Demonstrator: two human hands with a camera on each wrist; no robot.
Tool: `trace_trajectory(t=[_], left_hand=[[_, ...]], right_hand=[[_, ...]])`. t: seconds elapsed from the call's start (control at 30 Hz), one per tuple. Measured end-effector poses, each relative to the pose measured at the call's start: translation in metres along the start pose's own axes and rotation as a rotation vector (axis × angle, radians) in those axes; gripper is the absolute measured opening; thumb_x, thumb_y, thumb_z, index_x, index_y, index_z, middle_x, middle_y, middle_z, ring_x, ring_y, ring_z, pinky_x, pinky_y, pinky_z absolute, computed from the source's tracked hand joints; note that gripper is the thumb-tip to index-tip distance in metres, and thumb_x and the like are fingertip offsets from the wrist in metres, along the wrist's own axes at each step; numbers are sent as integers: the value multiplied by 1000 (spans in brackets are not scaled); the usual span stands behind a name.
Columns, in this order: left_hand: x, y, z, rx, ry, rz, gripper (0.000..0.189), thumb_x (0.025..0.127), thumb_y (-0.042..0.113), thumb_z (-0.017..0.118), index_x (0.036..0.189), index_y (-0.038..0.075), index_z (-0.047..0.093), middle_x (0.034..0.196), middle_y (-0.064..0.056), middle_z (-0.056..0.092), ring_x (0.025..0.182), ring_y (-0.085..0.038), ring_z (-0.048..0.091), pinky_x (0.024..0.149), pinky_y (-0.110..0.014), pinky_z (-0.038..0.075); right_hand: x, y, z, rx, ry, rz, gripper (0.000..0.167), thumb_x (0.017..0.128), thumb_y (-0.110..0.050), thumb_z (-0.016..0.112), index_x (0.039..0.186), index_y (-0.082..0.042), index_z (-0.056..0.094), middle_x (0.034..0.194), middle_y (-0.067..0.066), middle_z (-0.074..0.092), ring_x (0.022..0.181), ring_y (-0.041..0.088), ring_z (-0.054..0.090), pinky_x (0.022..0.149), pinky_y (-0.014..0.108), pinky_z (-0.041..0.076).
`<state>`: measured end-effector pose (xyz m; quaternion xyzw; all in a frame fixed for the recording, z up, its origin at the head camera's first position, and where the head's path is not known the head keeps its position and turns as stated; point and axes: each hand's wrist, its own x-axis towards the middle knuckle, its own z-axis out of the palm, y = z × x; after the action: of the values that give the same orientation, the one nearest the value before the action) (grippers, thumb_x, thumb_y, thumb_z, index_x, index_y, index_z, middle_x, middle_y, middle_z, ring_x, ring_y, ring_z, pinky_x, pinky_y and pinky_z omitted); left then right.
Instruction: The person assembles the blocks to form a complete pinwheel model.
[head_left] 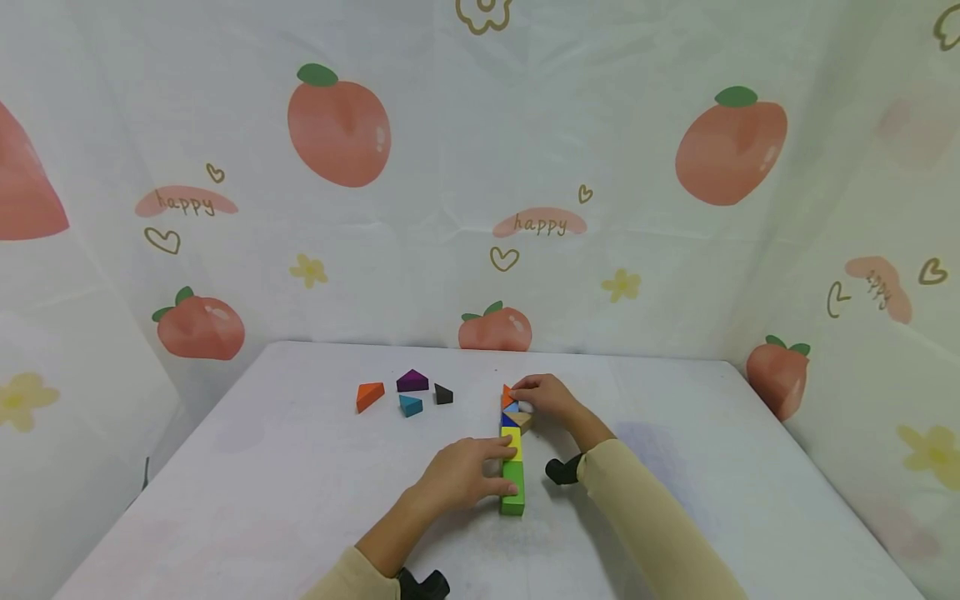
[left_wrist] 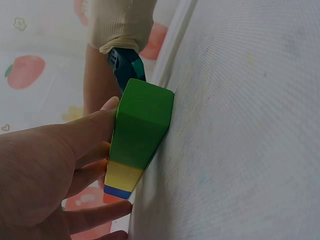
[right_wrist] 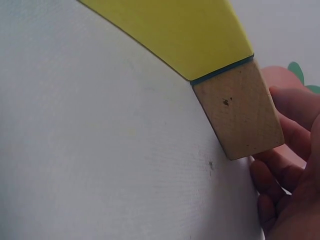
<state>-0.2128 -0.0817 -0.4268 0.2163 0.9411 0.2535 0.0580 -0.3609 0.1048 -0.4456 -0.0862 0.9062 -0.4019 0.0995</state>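
Observation:
A row of blocks runs away from me in the head view: a green block [head_left: 513, 492] nearest, then a yellow block [head_left: 511, 452], a blue triangular block [head_left: 508, 420] beside a plain wooden triangular block [head_left: 519, 419], and an orange block [head_left: 506, 402] at the far end. My left hand [head_left: 461, 473] lies along the row's left side, fingers extended against the yellow block and thumb touching the green one. At the far end my right hand [head_left: 551, 396] bends its fingers and appears to pinch the orange block, partly covering it. In the right wrist view, the wooden block [right_wrist: 239, 110] hides some fingertips.
To the row's left lie an orange block [head_left: 370, 397], a purple triangular block [head_left: 412, 381], a teal block [head_left: 410, 406] and a black block [head_left: 444, 393]. The white table [head_left: 285, 467] meets a fruit-print cloth [head_left: 420, 267] at the back.

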Motion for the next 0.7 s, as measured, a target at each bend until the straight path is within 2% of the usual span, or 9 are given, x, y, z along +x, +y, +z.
trace_trajectory(t=[0.7], left_hand=[[0, 0, 0, -3, 2, -8, 57, 80, 52, 74, 130, 26, 65, 137, 11, 56, 127, -19, 51, 98, -45, 46]], right_hand=[[-8, -3, -2, 10, -16, -23, 25, 92, -30, 67, 107, -12, 74, 104, 1, 67, 93, 19, 55, 84, 34, 50]])
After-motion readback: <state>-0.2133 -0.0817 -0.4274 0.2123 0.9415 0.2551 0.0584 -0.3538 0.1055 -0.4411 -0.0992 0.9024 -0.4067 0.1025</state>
